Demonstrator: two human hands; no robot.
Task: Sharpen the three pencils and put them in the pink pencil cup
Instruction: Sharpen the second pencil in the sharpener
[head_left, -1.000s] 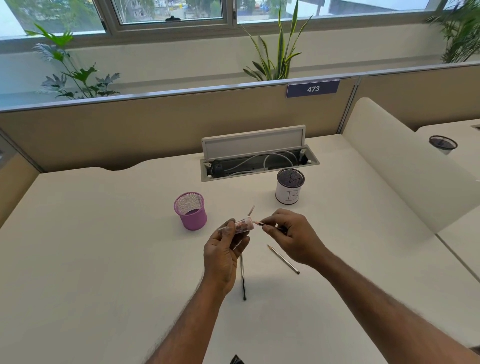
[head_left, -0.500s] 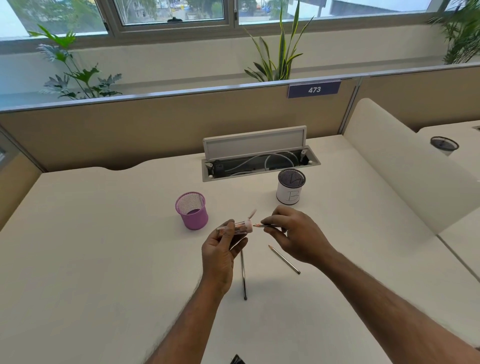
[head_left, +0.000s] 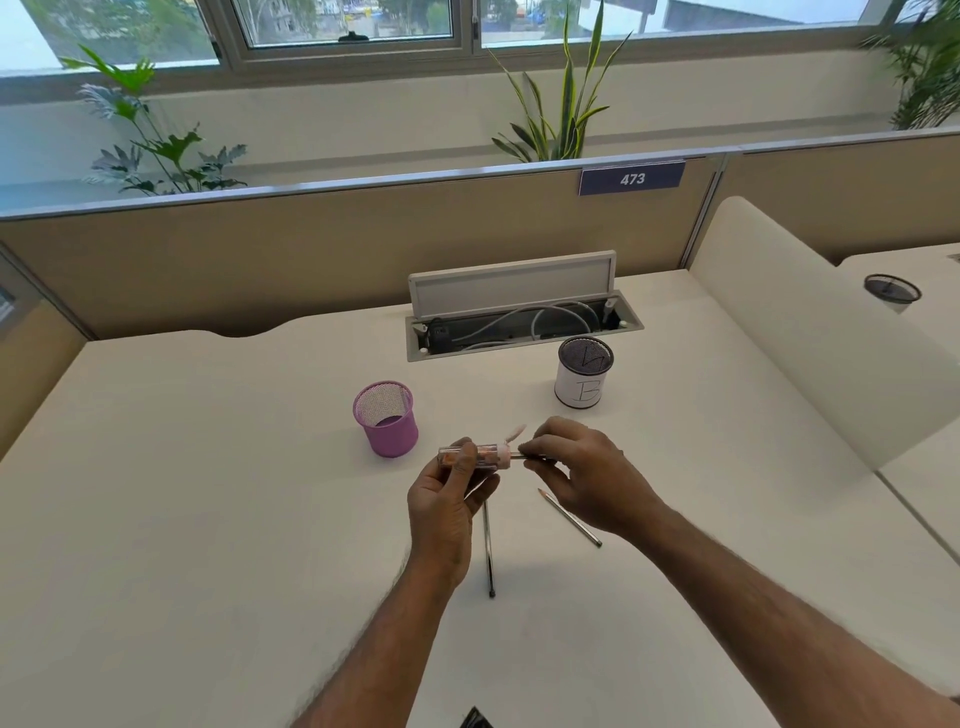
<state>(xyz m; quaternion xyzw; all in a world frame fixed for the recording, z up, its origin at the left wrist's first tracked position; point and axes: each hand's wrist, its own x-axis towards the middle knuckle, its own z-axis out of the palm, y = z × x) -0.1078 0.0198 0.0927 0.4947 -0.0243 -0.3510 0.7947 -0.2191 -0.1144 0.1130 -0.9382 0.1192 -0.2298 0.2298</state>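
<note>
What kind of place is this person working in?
Most likely an open-plan office: a desk fenced by a low partition, a nameplate reading 473, and an open cable box sunk into the desktop.

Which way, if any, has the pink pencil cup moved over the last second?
No. The pink pencil cup stays put, in the same spot in front of and left of the cable tray lid.
</note>
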